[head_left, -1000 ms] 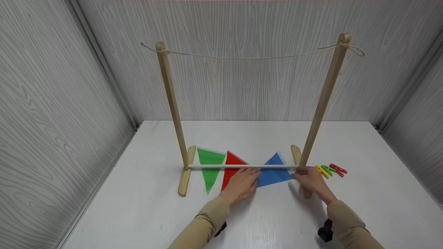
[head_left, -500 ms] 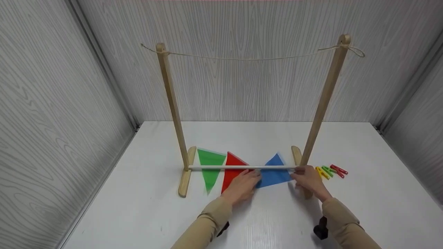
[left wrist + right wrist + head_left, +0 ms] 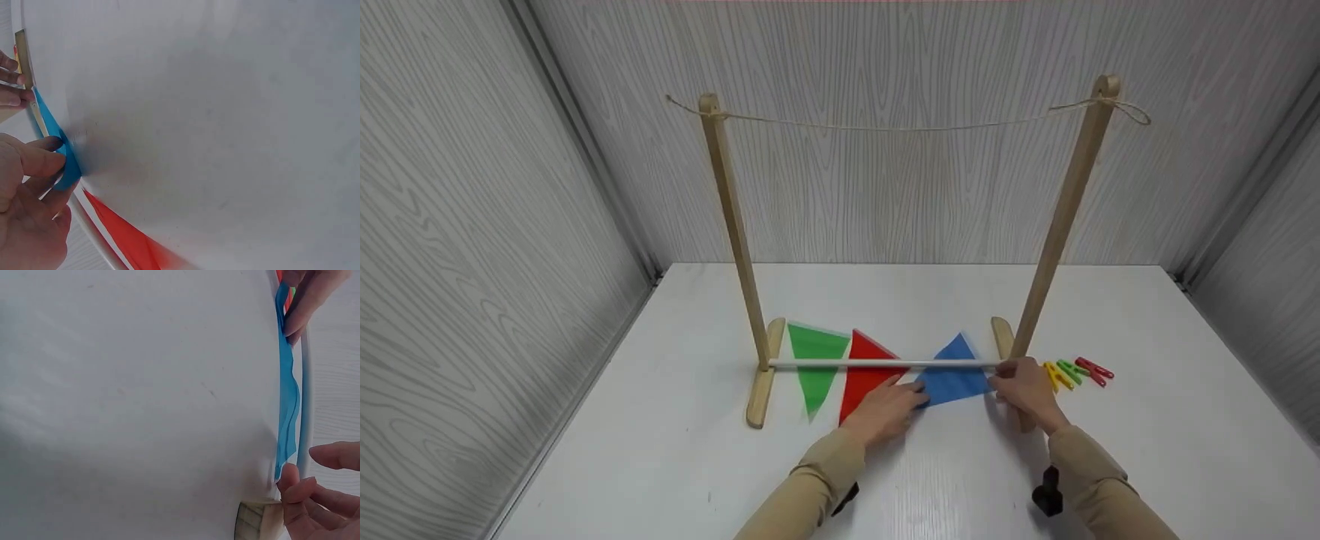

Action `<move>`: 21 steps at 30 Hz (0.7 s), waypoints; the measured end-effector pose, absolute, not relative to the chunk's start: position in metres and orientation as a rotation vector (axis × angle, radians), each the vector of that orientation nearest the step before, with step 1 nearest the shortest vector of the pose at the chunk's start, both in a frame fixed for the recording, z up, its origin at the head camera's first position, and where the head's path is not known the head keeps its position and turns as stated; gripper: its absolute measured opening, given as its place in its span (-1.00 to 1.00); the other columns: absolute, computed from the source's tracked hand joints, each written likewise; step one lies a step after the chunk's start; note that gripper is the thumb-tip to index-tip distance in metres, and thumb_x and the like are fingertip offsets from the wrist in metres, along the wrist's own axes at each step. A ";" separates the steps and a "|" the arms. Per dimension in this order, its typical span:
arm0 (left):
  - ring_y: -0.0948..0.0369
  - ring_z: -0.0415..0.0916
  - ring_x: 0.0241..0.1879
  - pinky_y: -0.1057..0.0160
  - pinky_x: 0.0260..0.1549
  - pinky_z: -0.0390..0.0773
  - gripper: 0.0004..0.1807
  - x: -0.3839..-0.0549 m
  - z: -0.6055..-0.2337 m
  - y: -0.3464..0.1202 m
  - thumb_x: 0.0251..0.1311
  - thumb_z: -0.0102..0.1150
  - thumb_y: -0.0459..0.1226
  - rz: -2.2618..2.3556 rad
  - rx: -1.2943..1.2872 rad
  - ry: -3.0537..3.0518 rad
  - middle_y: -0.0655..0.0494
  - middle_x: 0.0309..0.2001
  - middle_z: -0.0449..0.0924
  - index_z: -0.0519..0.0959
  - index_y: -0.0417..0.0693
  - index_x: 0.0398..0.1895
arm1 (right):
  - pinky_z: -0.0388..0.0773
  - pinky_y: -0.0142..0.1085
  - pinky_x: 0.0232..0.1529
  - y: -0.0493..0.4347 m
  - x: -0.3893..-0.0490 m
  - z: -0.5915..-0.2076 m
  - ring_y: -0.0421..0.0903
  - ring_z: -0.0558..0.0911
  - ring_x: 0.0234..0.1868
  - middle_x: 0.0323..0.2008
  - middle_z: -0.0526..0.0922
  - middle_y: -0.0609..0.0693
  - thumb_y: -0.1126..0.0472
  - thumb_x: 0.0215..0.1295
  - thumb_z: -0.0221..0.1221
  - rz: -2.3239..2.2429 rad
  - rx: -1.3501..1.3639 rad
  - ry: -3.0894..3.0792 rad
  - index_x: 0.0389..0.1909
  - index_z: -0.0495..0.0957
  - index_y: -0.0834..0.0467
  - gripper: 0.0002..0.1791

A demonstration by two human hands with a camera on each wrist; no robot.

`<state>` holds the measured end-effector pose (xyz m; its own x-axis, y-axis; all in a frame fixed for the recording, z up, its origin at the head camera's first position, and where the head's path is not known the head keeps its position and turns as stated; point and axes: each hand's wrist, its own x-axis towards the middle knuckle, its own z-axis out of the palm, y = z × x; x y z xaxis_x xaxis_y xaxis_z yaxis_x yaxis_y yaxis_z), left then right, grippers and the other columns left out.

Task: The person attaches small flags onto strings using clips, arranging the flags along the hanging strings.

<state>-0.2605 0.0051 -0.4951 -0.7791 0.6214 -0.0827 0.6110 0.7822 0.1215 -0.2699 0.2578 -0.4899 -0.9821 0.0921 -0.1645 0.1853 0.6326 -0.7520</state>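
Fingers: left hand [image 3: 885, 412] and right hand [image 3: 1029, 391] pinch two corners of the blue flag [image 3: 956, 386], seemingly to spread it.
Wooden stand [image 3: 738, 240]: feet on the bench [image 3: 937, 480], apparently for steadiness.
Blue flag: beneath the rod [image 3: 877, 363], between both hands.
Pegs [image 3: 1069, 370]: beside the stand, likely for reach.

A white table [image 3: 682, 465] was seen, on which a left wooden foot [image 3: 760, 397] and a right wooden foot [image 3: 1001, 336] were stood well apart. Between them, a green pennant [image 3: 817, 346] and a partly hidden red pennant [image 3: 861, 379] were laid just beside each other. A blue pennant [image 3: 958, 382] was spread near the red one, its full contact unconfirmed. Past the right foot, a yellow clip [image 3: 1051, 369], a green clip [image 3: 1069, 371] and a red clip [image 3: 1087, 367] were clustered.
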 end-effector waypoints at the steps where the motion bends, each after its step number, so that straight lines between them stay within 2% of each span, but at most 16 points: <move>1: 0.15 0.35 0.46 0.12 0.51 0.27 -0.49 -0.260 -0.495 0.005 0.42 0.14 -0.27 0.145 0.983 2.852 0.12 0.46 0.40 0.44 0.08 0.42 | 0.64 -0.08 0.03 0.257 -0.270 -0.490 0.02 0.62 -0.18 0.04 0.55 0.39 0.17 0.37 0.17 -1.276 0.233 2.742 0.18 0.42 0.45 -0.50; 6: 0.13 0.38 0.43 0.14 0.46 0.35 -0.50 -0.258 -0.495 0.002 0.44 0.11 -0.28 0.234 0.949 2.833 0.13 0.45 0.41 0.44 0.09 0.42 | 0.63 -0.17 -0.09 0.255 -0.271 -0.492 0.04 0.60 -0.17 0.00 0.56 0.37 0.19 0.34 0.19 -1.266 0.242 2.762 0.15 0.44 0.45 -0.51; 13: 0.14 0.40 0.41 0.14 0.46 0.35 -0.52 -0.255 -0.494 0.000 0.43 0.13 -0.28 0.299 0.956 2.836 0.13 0.40 0.47 0.47 0.08 0.39 | 0.55 -0.14 -0.03 0.249 -0.275 -0.497 0.12 0.52 -0.07 -0.01 0.51 0.31 0.22 0.31 0.22 -1.277 0.286 2.748 0.16 0.38 0.42 -0.50; 21: 0.14 0.37 0.43 0.13 0.45 0.36 -0.50 -0.256 -0.493 -0.001 0.38 0.18 -0.32 0.343 0.943 2.819 0.16 0.38 0.50 0.49 0.11 0.38 | 0.58 -0.22 -0.23 0.248 -0.279 -0.502 0.10 0.53 -0.20 -0.14 0.56 0.29 0.34 0.27 0.23 -1.260 0.274 2.794 0.05 0.46 0.45 -0.61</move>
<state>-0.2558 -0.0011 -0.4931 -0.7911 0.6078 -0.0685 0.5737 0.7762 0.2614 -0.2794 0.2482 -0.5021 -0.9821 0.1353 -0.1311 0.1878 0.6493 -0.7370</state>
